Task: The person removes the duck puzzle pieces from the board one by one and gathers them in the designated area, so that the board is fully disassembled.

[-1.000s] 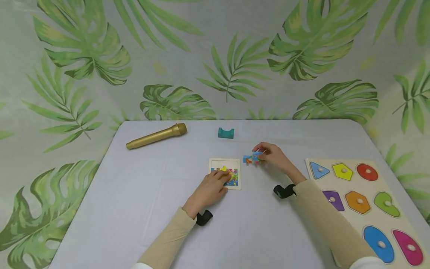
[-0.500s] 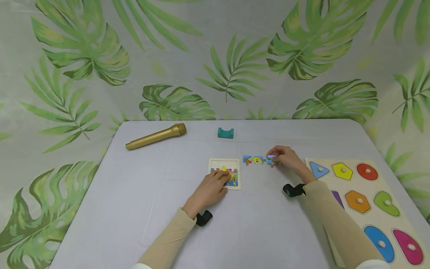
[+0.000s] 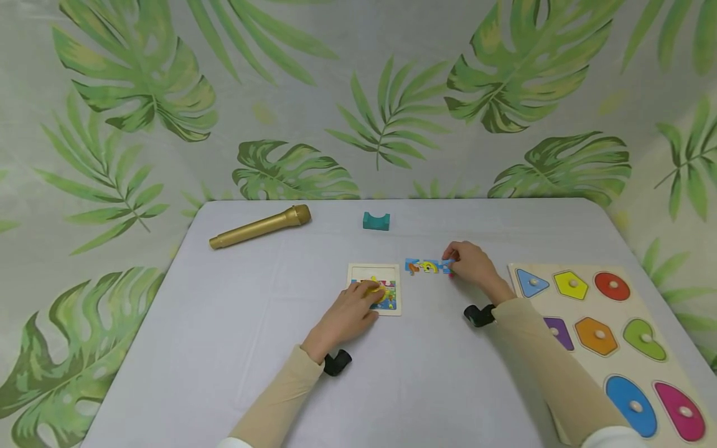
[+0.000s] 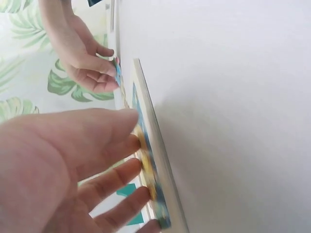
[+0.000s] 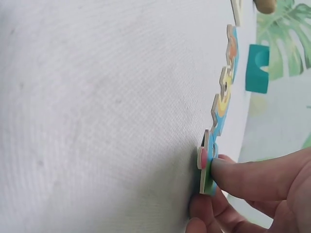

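Observation:
My left hand (image 3: 348, 312) rests on a small wooden puzzle tray (image 3: 374, 272), its fingertips touching the colourful pieces in the lower part. Bare wood shows in the tray's upper part. To the tray's right, my right hand (image 3: 473, 266) pinches a blue puzzle piece (image 5: 209, 167) with a pink knob and a green patch between thumb and fingers. This piece is at the right end of a short row, by a blue-and-yellow piece (image 3: 429, 267); a blue-and-orange piece (image 3: 411, 266) lies at the left end. In the right wrist view the held piece looks slightly raised off the cloth.
A gold microphone (image 3: 260, 228) lies at the back left. Behind the tray stands a teal block (image 3: 376, 221) with a curved notch. At the right, a large knobbed shape board (image 3: 582, 311) lies under my right forearm. Leaf-printed fabric (image 3: 386, 124) hangs behind the table.
My right hand carried the blue piece from over the row to its right, uncovering the yellow piece, then came slightly back left against it. The left hand stayed on the tray.

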`<action>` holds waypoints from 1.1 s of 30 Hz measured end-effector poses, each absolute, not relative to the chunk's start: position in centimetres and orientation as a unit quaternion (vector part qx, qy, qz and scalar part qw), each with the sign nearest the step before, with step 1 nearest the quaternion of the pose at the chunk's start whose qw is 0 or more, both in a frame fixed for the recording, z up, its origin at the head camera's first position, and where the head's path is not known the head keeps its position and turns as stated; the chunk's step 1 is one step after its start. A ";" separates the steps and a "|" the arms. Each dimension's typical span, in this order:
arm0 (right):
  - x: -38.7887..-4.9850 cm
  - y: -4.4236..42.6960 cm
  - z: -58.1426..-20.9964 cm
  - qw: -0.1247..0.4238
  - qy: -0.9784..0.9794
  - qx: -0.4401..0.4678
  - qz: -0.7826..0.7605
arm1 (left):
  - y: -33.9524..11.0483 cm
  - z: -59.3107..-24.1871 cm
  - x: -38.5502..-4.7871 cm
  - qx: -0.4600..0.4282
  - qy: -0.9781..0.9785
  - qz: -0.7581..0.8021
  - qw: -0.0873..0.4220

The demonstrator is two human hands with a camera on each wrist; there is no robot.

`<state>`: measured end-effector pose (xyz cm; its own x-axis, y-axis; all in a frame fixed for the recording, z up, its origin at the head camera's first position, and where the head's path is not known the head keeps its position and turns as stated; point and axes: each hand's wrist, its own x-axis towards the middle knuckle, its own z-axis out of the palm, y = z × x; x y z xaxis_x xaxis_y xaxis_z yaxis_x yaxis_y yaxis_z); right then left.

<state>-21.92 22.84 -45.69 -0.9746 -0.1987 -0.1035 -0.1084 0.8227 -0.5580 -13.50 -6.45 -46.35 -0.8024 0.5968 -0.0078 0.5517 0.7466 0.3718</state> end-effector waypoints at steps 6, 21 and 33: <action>-21.8 22.5 -45.5 0.077 0.960 -0.078 -0.256 | -7.2 -46.7 -13.7 0.311 0.923 0.212 0.080; -21.1 20.6 -44.0 0.057 0.945 -0.103 -0.305 | -7.8 -46.3 -13.6 0.326 0.915 0.214 0.107; -20.1 15.5 -45.5 0.118 0.878 -0.246 -0.393 | -7.9 -46.1 -13.6 0.333 0.911 0.214 0.117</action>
